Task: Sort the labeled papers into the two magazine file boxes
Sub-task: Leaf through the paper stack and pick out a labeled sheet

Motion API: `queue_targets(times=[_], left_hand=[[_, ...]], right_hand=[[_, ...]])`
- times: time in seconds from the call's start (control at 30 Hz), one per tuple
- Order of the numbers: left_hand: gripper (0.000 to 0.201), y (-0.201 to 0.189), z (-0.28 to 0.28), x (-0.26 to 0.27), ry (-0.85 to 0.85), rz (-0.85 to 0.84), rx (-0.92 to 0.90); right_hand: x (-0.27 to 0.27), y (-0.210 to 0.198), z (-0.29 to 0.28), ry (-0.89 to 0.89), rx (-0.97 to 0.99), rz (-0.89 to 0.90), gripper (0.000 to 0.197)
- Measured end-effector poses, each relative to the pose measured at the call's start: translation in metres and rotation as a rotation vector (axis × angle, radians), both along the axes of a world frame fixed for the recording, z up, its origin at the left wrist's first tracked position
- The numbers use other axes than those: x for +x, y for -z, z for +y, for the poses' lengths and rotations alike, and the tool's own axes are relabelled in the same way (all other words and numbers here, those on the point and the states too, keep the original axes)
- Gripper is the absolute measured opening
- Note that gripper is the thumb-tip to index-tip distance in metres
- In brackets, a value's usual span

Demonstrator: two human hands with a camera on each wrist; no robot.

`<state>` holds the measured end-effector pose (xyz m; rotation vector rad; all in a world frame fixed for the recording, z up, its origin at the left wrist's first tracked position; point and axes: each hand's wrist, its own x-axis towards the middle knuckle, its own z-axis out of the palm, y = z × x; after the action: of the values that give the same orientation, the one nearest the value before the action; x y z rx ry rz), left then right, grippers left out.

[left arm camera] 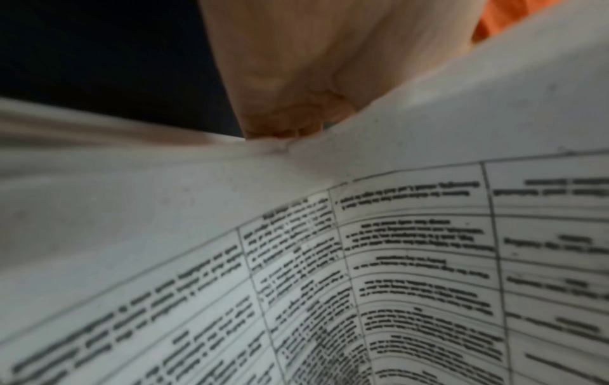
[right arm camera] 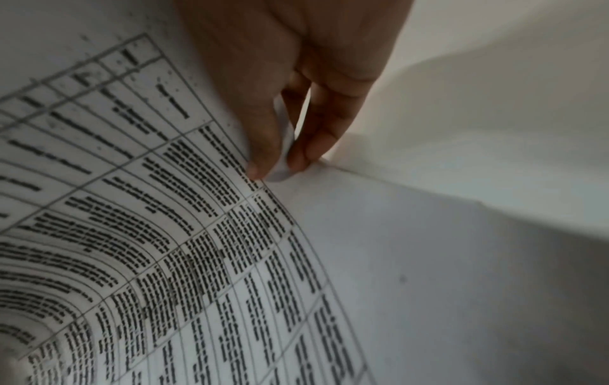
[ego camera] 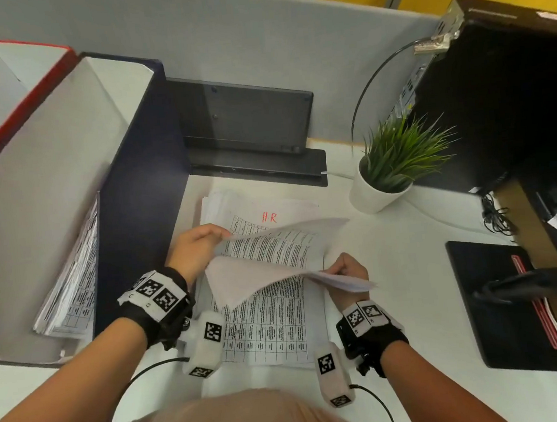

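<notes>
A stack of printed table sheets [ego camera: 271, 330] lies on the white desk; a sheet further back bears a red "HR" label [ego camera: 269, 217]. I hold a curled sheet [ego camera: 274, 248] lifted off the stack with both hands. My left hand [ego camera: 220, 235] grips its left edge, also seen close up as left hand [left arm camera: 290, 109] on the sheet [left arm camera: 395, 260]. My right hand [ego camera: 334, 270] pinches its near right corner; thumb and fingers [right arm camera: 263, 146] close on that corner [right arm camera: 280, 173]. At the left stand a dark blue file box [ego camera: 141, 176] with papers [ego camera: 73, 281] inside and a red file box [ego camera: 24, 95].
A potted green plant [ego camera: 385, 173] stands right of the stack. A black monitor base [ego camera: 248, 128] sits behind the papers. A black computer tower [ego camera: 496, 87] and a black pad [ego camera: 504, 304] occupy the right side. A grey partition closes the back.
</notes>
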<state>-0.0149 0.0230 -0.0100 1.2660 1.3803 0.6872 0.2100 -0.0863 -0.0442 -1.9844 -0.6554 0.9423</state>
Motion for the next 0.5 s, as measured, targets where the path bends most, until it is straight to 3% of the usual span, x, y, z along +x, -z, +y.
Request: queue_targets(times=[0.07, 0.13, 0.2, 0.3, 0.37, 0.4, 0.43, 0.5], left_hand=[[0.039, -0.004, -0.004, -0.001, -0.029, -0.055, -0.031], [0.036, -0.006, -0.006, -0.003, -0.036, -0.116, -0.077], [0.04, -0.008, -0.007, -0.003, -0.043, -0.179, -0.116], [0.037, -0.009, -0.004, -0.001, -0.065, -0.165, -0.133], [0.03, -0.012, 0.001, 0.001, -0.121, -0.127, -0.158], [0.026, -0.013, 0.003, 0.002, -0.15, -0.128, -0.18], [0.025, -0.013, 0.007, 0.003, -0.163, -0.114, -0.181], [0.027, -0.011, 0.015, 0.004, -0.165, -0.009, -0.142]], right_hand=[[-0.001, 0.003, -0.002, -0.013, 0.12, -0.037, 0.043], [-0.003, 0.001, 0.0, 0.037, 0.267, 0.101, 0.063], [-0.003, -0.001, 0.0, 0.048, 0.247, 0.161, 0.061], [-0.003, 0.0, -0.002, 0.016, 0.102, 0.095, 0.035], [-0.003, -0.001, -0.004, -0.045, 0.137, 0.114, 0.014], [-0.004, -0.003, -0.004, -0.053, 0.164, 0.142, 0.017], [-0.003, -0.002, -0.004, -0.021, 0.186, 0.194, 0.034], [-0.002, -0.004, -0.002, 0.15, 0.186, 0.457, 0.053]])
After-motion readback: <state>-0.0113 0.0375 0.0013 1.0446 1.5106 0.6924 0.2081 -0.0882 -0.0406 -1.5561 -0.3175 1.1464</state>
